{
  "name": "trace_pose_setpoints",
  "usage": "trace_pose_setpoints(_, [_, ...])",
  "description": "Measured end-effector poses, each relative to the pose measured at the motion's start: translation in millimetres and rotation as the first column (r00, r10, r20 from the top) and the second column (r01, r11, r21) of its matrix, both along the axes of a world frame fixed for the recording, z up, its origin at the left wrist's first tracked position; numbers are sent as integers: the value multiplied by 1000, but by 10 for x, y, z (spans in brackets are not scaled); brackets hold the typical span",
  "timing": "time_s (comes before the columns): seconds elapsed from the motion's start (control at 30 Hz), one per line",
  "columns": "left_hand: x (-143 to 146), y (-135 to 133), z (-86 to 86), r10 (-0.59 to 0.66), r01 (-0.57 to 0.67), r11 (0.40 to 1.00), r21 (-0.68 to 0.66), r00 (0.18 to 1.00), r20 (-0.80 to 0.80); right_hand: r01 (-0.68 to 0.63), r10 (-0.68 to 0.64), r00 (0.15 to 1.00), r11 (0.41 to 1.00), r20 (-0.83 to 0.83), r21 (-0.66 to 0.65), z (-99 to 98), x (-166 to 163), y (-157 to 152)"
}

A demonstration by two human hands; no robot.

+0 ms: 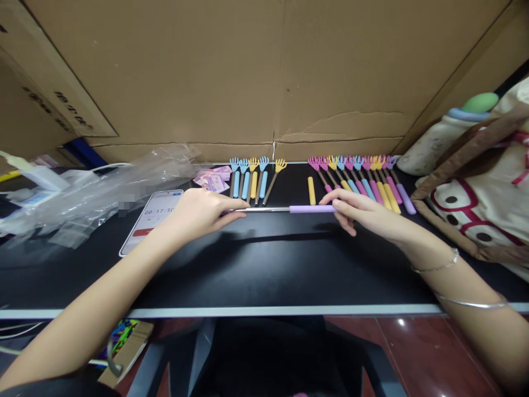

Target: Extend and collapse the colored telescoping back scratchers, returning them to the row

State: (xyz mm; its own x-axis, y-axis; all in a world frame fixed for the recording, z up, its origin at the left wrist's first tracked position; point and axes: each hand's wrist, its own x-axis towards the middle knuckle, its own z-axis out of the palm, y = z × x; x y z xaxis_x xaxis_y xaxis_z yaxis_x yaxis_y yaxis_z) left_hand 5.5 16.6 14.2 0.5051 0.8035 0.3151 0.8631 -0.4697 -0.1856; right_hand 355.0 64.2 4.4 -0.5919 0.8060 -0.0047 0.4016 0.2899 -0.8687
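Observation:
A back scratcher with a metal rod and a purple sleeve is held level above the black table. My left hand is closed around its left end, covering the head. Fingers of my right hand pinch the right end of the purple sleeve. Behind them lies a row of back scratchers with blue and yellow hand-shaped heads; the rightmost one shows a bare rod. A loose yellow sleeve lies left of a second row of coloured back scratchers.
A phone running a timer lies by my left forearm, near clear plastic bags and pink printed cards. Cardboard walls the back. On the right are a bag and a bottle. The table's front edge is pale.

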Motion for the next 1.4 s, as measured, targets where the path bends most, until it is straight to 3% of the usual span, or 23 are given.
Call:
trace_pose_setpoints(0.3, [3, 2, -16, -30, 30, 999, 18, 999, -13, 12, -15, 996, 1000, 84, 28, -19, -10, -22])
trace_pose_setpoints(0.4, [15, -3, -14, -28, 28, 999, 44, 1000, -6, 73, -94, 988, 985, 127, 155, -6, -30, -25])
trace_pose_setpoints(0.5, [26, -5, -8, -18, 18, 999, 44, 1000, -2, 150, -212, 963, 934, 164, 325, 11, -46, -29])
trace_pose_setpoints(0.6, [25, -3, -4, -5, 5, 999, 44, 1000, 2, 169, -250, 953, 906, 169, 389, 40, -59, -38])
trace_pose_setpoints(0.9, [-13, 12, -23, -30, 27, 998, 63, 998, 50, 173, -177, 984, 948, -10, 266, 95, -70, -48])
trace_pose_setpoints(1.23, [-34, 10, -13, -110, 106, 987, 118, 993, 31, 125, -125, 992, 989, -7, 82, 18, -52, -42])
trace_pose_setpoints(1.4, [-18, 12, -41, -152, 147, 974, 172, 988, 15, 108, -108, 994, 992, -3, 71, -55, -66, -18])
